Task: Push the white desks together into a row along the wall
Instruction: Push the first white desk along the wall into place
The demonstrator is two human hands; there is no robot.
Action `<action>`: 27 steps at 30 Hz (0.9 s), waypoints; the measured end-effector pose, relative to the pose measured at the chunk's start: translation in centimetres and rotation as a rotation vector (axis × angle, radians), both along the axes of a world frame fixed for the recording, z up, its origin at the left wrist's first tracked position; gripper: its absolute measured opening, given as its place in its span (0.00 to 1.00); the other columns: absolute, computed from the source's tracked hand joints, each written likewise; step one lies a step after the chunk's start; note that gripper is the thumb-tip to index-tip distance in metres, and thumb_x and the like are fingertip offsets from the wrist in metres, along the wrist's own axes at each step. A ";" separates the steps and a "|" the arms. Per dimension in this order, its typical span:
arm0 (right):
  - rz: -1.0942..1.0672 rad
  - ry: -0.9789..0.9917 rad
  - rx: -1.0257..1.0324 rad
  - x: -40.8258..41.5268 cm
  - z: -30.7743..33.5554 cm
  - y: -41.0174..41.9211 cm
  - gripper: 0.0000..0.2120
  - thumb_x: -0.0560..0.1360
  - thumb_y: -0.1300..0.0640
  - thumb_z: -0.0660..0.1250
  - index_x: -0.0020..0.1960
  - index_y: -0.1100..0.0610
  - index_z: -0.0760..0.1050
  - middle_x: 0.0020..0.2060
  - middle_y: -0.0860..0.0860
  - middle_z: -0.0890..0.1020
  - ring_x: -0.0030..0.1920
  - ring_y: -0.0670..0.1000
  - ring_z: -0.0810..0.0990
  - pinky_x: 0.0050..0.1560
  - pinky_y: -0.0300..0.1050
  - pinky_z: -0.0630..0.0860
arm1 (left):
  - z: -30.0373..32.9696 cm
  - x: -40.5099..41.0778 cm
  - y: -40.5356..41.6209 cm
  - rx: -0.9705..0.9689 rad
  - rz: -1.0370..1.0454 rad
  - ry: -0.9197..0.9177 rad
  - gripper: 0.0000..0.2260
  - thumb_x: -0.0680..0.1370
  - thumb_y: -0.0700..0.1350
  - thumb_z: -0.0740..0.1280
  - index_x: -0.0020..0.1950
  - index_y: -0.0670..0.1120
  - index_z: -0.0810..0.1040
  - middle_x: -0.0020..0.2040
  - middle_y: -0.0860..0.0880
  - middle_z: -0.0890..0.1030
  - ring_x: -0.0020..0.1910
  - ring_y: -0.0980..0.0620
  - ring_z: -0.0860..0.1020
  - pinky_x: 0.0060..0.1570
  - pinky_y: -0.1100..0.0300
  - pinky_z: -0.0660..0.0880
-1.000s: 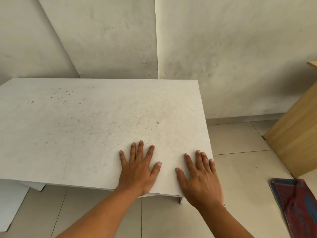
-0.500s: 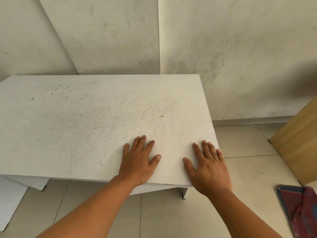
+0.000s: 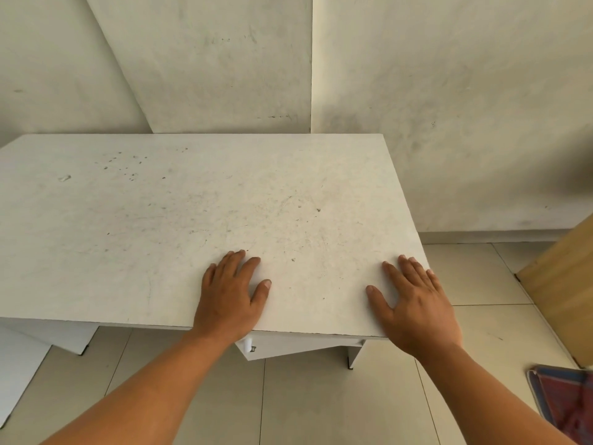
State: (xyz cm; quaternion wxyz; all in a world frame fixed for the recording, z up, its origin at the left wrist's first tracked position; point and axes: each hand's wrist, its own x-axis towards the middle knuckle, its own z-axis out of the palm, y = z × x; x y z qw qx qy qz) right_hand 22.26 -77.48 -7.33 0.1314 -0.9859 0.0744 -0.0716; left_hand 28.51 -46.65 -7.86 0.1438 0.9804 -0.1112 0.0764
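Note:
A white desk with a scuffed, speckled top fills the middle of the head view, its far edge against the pale wall. My left hand lies flat, palm down, on the top near the front edge. My right hand lies flat on the front right corner, fingers reaching the right edge. Both hands hold nothing. A white drawer front with a small knob shows under the front edge. Part of another white panel shows at the lower left.
A wooden cabinet side stands at the right. A red and blue cloth lies on the tiled floor at the lower right. A large white board leans against the wall behind the desk.
The desk's far edge has closed in on the wall. My two hands have spread further apart, the right one shifting to the desk's right corner. The view has drifted left.

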 end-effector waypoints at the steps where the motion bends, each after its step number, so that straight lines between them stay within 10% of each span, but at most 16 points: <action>1: 0.002 -0.005 0.003 0.1 0.0 -0.1 0.33 0.77 0.32 0.51 0.75 0.49 0.62 0.77 0.51 0.60 0.77 0.48 0.53 0.77 0.48 0.47 | -0.1 0.0 -0.2 0.004 0.007 -0.002 0.26 0.76 0.62 0.50 0.70 0.51 0.68 0.74 0.47 0.65 0.74 0.47 0.58 0.73 0.47 0.53; 27: 0.051 -0.021 -0.023 4.3 0.1 -4.6 0.32 0.76 0.32 0.50 0.74 0.48 0.64 0.76 0.49 0.61 0.77 0.47 0.54 0.77 0.46 0.47 | -0.5 2.5 -4.7 0.142 0.088 0.036 0.24 0.78 0.59 0.45 0.73 0.57 0.57 0.76 0.48 0.58 0.75 0.45 0.52 0.72 0.38 0.50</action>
